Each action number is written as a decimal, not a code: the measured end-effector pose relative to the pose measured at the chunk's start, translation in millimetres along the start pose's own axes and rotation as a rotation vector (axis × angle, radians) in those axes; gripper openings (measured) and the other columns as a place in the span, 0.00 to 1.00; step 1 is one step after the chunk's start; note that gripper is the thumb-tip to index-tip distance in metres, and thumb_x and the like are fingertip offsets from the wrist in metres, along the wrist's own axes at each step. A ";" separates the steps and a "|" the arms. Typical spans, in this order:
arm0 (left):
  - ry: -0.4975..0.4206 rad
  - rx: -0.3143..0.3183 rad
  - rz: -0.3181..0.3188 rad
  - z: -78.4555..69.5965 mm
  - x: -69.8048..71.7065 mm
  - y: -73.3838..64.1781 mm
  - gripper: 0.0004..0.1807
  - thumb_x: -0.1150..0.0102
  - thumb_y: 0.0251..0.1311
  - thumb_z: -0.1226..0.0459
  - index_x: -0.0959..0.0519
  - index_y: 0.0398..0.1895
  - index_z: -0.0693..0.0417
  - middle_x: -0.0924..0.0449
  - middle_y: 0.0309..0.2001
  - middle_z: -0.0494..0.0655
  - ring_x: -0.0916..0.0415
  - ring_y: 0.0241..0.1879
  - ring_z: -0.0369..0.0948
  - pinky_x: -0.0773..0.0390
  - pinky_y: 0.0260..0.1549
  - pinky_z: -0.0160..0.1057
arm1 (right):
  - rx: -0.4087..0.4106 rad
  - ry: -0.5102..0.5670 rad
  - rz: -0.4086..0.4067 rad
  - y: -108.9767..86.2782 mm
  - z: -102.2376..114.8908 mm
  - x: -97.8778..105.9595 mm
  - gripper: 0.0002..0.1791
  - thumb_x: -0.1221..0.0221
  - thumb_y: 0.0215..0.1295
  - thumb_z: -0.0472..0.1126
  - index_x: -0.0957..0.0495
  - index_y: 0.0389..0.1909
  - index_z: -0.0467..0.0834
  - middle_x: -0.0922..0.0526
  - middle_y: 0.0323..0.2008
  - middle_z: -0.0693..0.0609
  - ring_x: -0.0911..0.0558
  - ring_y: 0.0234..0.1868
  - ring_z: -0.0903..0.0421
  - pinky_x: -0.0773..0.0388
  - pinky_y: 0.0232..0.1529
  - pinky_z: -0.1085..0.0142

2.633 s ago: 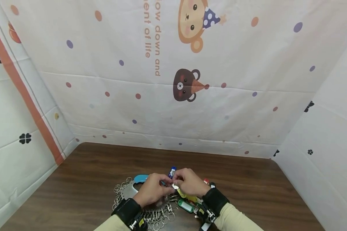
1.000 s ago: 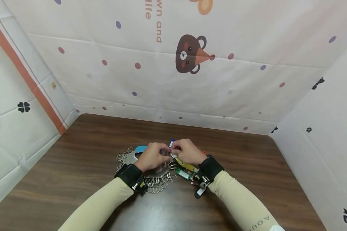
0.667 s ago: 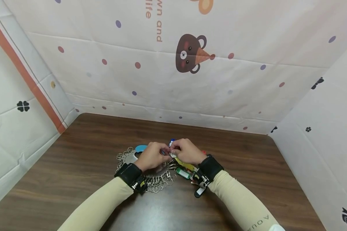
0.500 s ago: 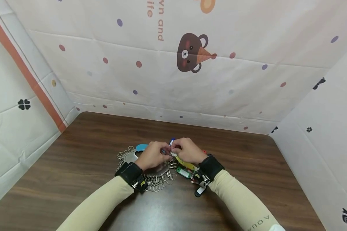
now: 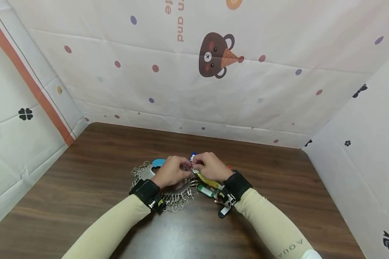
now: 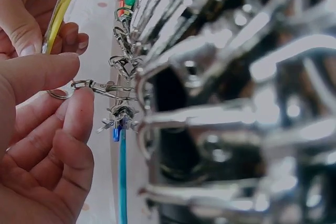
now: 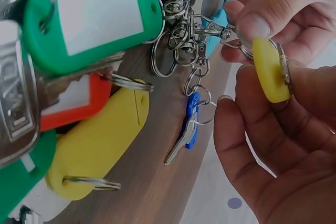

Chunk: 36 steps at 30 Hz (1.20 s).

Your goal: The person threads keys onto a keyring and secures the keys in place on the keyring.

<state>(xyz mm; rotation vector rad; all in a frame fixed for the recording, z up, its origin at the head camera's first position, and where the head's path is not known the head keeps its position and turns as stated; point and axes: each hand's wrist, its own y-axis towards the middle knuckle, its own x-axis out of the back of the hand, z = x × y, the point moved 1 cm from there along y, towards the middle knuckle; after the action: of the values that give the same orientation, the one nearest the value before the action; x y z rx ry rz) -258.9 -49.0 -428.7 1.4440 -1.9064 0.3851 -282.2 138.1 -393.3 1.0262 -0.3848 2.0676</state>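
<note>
Both hands meet over a round metal key holder (image 5: 146,174) hung with many snap hooks and rings. My left hand (image 5: 171,172) pinches a split ring (image 6: 59,93) between thumb and fingers; the ring hangs from a hook on the holder. My right hand (image 5: 212,167) pinches a yellow key tag (image 7: 270,69) with a flat metal piece, apparently a key, against it. The tag sits right at the split ring; whether it is threaded on is hidden by the fingertips. A blue key tag (image 7: 192,121) with a key hangs from a neighbouring hook.
Beside the right wrist lie a green key tag (image 5: 206,191), a black key tag (image 5: 224,211) and another yellow key tag (image 7: 100,142). A red tag (image 7: 79,103) is among them. The holder has a blue handle part (image 5: 158,162). Patterned cloth (image 5: 116,90) encloses the brown table (image 5: 94,201).
The head view has tilted down, so everything sits higher in it. Both hands stay together at the same ring, with only slight finger movement.
</note>
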 end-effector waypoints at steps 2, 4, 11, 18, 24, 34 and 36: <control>0.004 -0.007 -0.003 -0.5 1.4 1.0 0.10 0.24 0.58 0.62 0.12 0.42 0.51 0.10 0.36 0.43 0.16 0.34 0.34 0.17 0.36 0.36 | 0.007 -0.005 -0.011 1.3 0.8 1.6 0.10 0.42 0.74 0.31 0.16 0.32 0.41 0.23 0.25 0.53 0.28 0.25 0.61 0.31 0.29 0.71; 0.007 -0.016 -0.004 -0.9 2.7 1.9 0.11 0.24 0.58 0.62 0.12 0.44 0.50 0.10 0.36 0.42 0.16 0.35 0.33 0.17 0.36 0.35 | 0.010 -0.005 -0.018 2.3 1.4 3.0 0.10 0.42 0.74 0.31 0.16 0.32 0.41 0.22 0.25 0.53 0.28 0.25 0.61 0.31 0.29 0.71; -0.007 -0.016 -0.005 -1.4 5.2 3.0 0.10 0.24 0.58 0.62 0.11 0.43 0.51 0.10 0.36 0.43 0.16 0.34 0.33 0.16 0.37 0.36 | 0.005 0.001 0.003 3.1 0.5 3.8 0.09 0.42 0.75 0.32 0.16 0.34 0.41 0.20 0.27 0.52 0.27 0.27 0.61 0.29 0.30 0.70; -0.022 -0.009 0.016 -3.6 4.8 3.2 0.12 0.25 0.58 0.64 0.12 0.45 0.54 0.11 0.33 0.43 0.18 0.30 0.32 0.18 0.33 0.33 | 0.006 0.000 -0.007 2.6 0.1 4.4 0.09 0.42 0.75 0.32 0.16 0.33 0.41 0.21 0.26 0.53 0.27 0.26 0.61 0.29 0.30 0.70; -0.028 -0.020 0.018 -3.4 4.1 3.1 0.12 0.24 0.57 0.65 0.13 0.44 0.54 0.11 0.34 0.43 0.18 0.31 0.32 0.17 0.34 0.31 | 0.006 0.016 -0.005 1.6 0.2 4.3 0.10 0.43 0.75 0.32 0.17 0.33 0.41 0.23 0.25 0.54 0.28 0.25 0.61 0.30 0.29 0.70; -0.029 -0.021 0.022 -1.5 3.0 1.0 0.11 0.25 0.58 0.64 0.12 0.44 0.54 0.11 0.34 0.43 0.17 0.32 0.32 0.17 0.34 0.32 | 0.010 0.012 0.005 0.6 0.0 2.7 0.10 0.43 0.75 0.31 0.16 0.34 0.41 0.24 0.25 0.53 0.30 0.24 0.61 0.32 0.29 0.70; -0.026 -0.017 0.026 -1.1 2.8 1.4 0.11 0.25 0.58 0.64 0.13 0.44 0.54 0.11 0.34 0.43 0.17 0.32 0.32 0.17 0.34 0.32 | 0.007 0.015 0.008 0.6 0.2 2.9 0.10 0.43 0.75 0.31 0.16 0.34 0.41 0.24 0.25 0.53 0.29 0.25 0.61 0.32 0.29 0.70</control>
<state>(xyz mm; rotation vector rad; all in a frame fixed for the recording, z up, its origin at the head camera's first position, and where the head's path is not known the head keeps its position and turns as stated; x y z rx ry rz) -260.2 -49.9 -425.7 1.4208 -1.9467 0.3637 -283.7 139.1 -390.9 1.0148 -0.3747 2.0837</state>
